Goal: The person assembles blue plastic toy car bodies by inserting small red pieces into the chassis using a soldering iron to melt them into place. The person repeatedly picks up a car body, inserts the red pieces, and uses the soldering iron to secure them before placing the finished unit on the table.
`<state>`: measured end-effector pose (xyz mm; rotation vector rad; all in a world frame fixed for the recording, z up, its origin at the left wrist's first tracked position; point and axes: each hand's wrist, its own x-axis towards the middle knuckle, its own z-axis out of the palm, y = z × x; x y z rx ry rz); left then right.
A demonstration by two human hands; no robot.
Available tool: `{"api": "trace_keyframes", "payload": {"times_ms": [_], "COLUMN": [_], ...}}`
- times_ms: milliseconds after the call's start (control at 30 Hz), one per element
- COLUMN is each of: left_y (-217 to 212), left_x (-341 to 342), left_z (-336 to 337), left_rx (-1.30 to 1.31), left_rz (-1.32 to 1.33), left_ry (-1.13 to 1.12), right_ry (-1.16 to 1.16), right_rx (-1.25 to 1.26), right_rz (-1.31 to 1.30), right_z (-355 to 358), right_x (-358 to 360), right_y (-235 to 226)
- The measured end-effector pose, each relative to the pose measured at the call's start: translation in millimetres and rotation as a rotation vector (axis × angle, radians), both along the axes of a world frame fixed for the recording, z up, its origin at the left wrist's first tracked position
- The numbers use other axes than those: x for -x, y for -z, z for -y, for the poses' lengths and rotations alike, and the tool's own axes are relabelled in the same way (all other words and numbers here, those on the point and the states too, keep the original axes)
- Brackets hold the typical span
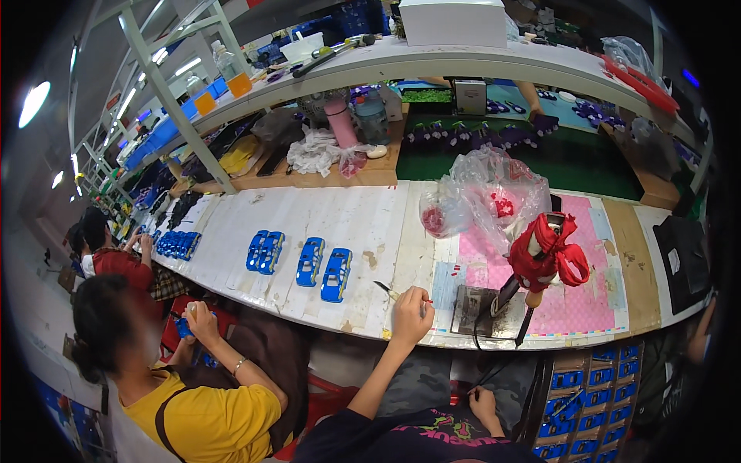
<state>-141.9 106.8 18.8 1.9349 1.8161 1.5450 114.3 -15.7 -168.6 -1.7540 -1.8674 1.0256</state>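
Observation:
My left hand (411, 318) is at the front edge of the white bench, fingers closed around a small knife (392, 293). Its dark pointed blade sticks out to the left, and most of the handle is hidden by the fingers. A speck of red shows beside the fingertips. Low over my lap, my right hand (484, 406) has its fingers curled together; whatever they hold, if anything, is too small to make out. Left of the knife lie blue toy cars (336, 275), two of them single and others grouped farther left. A dark metal plate (477, 310) lies right of my left hand.
A stand wrapped in red cloth (544, 251) rises from the bench on the right. Behind it sits a clear plastic bag (494, 189) with red bits. A tray of blue cars (590, 401) is beside my lap. A co-worker in yellow (208, 417) sits on the left.

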Motion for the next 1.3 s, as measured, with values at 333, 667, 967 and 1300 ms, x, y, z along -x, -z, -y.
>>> {"api": "trace_keyframes", "payload": {"times_ms": [333,667,967,1300], "left_y": [-0.7,0.8,0.5,-2.6], "left_x": [-6.8,-9.0,-8.1,-4.9], "left_z": [-0.3,-1.3,-0.2,6.3], "left_rx": [-0.006,0.005,0.002,0.072], "left_rz": [-0.159,-0.182,-0.186,-0.184], "left_ry": [0.022,0.008,-0.017,-0.043], "right_ry": [0.063,0.049,0.061,-0.105], "right_rx": [-0.014,-0.036,-0.017,0.425], "right_rz": [0.011,0.001,-0.017,-0.518], "right_z": [1.5,0.8,0.5,-4.6], "right_x": [0.9,-1.2,1.3,-26.4], "right_y": [7.6,8.6,1.7,6.0]}}
